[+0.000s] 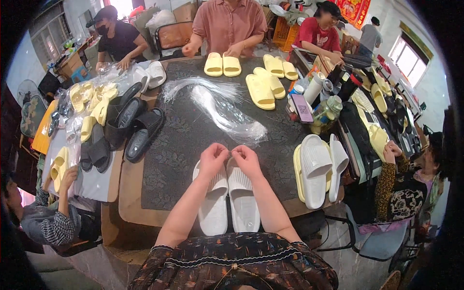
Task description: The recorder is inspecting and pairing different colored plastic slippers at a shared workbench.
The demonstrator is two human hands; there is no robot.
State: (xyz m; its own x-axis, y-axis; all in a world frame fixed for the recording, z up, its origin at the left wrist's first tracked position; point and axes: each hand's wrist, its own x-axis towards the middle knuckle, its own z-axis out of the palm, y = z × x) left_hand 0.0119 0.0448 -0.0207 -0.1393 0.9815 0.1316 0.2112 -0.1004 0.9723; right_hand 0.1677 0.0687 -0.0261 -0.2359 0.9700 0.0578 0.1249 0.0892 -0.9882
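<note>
A pair of light grey slide slippers (212,210) lies side by side in front of me, heels toward me, at the table's near edge. Over their toe ends, my left hand (214,158) and my right hand (245,159) come close together. Thumb and forefinger are pinched on each hand; anything between them is too small or hidden to make out. Just beyond my hands, a bundle of clear thin plastic strands (227,113) is spread across the dark patterned table mat (169,179).
Grey and yellow slippers (316,169) are stacked at right, below a phone (302,107) and several bottles. Black slides (145,133) lie at left. Yellow slippers (222,64) sit at the far side by a person in a pinkish shirt (229,24). Other people work around.
</note>
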